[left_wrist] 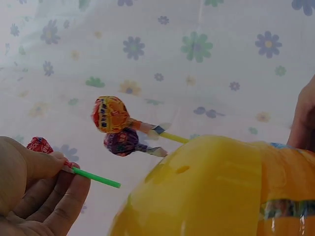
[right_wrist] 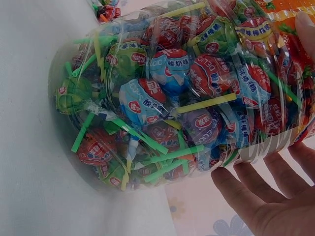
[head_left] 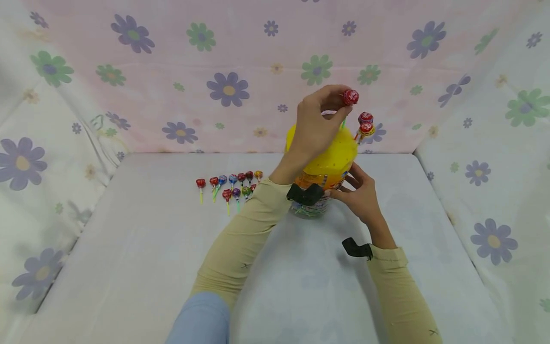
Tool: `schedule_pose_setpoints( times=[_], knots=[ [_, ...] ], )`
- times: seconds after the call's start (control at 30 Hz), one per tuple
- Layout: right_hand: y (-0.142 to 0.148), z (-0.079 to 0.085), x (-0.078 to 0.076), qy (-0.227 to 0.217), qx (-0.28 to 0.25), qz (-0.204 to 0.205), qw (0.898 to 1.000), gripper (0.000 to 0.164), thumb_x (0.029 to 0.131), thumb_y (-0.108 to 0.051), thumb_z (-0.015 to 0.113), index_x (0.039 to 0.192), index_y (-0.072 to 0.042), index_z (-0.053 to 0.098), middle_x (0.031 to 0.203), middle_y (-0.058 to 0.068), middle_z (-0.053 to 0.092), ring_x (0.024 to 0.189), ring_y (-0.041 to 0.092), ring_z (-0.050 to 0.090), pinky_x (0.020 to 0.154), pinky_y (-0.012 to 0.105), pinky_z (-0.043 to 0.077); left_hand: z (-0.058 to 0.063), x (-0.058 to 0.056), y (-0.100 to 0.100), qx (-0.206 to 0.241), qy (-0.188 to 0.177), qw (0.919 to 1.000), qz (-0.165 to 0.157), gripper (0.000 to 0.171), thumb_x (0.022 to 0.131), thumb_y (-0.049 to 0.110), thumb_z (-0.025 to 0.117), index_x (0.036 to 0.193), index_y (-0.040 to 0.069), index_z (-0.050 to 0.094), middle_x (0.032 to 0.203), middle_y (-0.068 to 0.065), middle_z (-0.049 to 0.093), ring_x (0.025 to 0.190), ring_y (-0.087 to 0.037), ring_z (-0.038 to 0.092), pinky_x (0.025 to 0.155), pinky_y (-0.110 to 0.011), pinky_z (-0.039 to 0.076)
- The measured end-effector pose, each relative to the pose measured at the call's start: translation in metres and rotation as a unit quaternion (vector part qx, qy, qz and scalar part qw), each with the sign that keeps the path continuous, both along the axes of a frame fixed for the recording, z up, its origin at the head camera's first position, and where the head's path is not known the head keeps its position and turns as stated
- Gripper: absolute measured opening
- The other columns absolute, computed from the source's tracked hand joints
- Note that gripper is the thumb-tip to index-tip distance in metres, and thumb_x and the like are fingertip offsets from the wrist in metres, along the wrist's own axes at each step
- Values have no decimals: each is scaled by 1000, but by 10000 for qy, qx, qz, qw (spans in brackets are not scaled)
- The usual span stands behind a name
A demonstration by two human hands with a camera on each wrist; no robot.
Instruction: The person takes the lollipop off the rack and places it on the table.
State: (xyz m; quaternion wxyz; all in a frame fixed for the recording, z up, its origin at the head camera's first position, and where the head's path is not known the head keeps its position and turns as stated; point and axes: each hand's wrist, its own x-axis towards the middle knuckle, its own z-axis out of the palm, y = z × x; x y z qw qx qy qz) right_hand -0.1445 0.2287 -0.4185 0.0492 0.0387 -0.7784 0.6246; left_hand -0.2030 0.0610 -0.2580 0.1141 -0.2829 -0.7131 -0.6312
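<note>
My left hand (head_left: 315, 125) pinches a red-wrapped lollipop (head_left: 350, 97) near the top of its green stick (left_wrist: 98, 178), above the jar's yellow domed lid (head_left: 331, 157). In the left wrist view the stick's free end points toward the lid, apart from it. Small holes dot the lid. An orange-wrapped lollipop (left_wrist: 110, 115) and a purple-wrapped one (left_wrist: 122, 142) stick out on its far side. My right hand (head_left: 361, 196) grips the side of the clear jar (right_wrist: 167, 103), thumb and fingers on opposite sides. Wrapped lollipops with green and yellow sticks fill the jar.
Several loose lollipops (head_left: 227, 195) lie in two rough rows on the white table (head_left: 150, 248), left of the jar; my left forearm partly covers that group. Flowered cloth (head_left: 240, 48) hangs behind the table and along both sides. Black straps (head_left: 305, 194) sit at my wrists.
</note>
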Motion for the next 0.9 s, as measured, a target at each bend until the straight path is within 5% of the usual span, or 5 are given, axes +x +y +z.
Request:
schedule_pose_setpoints(
  times=[0.27, 0.47, 0.6, 0.73, 0.9],
  knots=[
    [-1, -1, 1, 44, 24, -12, 10000, 86, 83, -11, 85, 156, -20, 41, 153, 7, 49, 139, 34, 50, 108, 52, 48, -4, 5, -45, 676, 455, 9964, 212, 30, 95, -3, 67, 125, -8, 66, 116, -21, 72, 99, -24, 71, 88, -29, 60],
    [-1, -1, 1, 74, 15, 11, 10000, 85, 83, -11, 85, 156, -21, 42, 153, 7, 49, 138, 34, 50, 107, 53, 48, -25, 6, -98, 1157, 489, 9893, 743, 30, 93, -6, 68, 122, -10, 67, 107, -24, 73, 87, -17, 72, 81, -31, 63],
    [-1, -1, 2, 110, 17, 3, 9999, 84, 83, -11, 85, 155, -22, 43, 153, 8, 50, 137, 35, 51, 107, 54, 49, -49, 7, -142, 1121, 102, 9868, 1163, 30, 93, -6, 68, 123, -10, 67, 102, -18, 75, 83, -10, 72, 76, -25, 62],
    [0, -2, 2, 157, 25, -1, 9999, 84, 83, -12, 86, 155, -22, 44, 153, 8, 50, 137, 37, 51, 106, 54, 49, -81, 15, -188, 546, -558, 9837, 1622, 31, 94, -3, 69, 125, -7, 67, 102, -18, 73, 78, -5, 71, 73, -20, 60],
    [-1, -3, 1, 161, 7, 20, 9999, 84, 83, -12, 86, 154, -22, 44, 152, 8, 51, 136, 36, 51, 105, 54, 49, -133, 31, -238, -378, -1522, 9657, 2068, 36, 94, 6, 73, 127, -5, 66, 105, -28, 69, 77, -1, 69, 72, -16, 59]
  ],
)
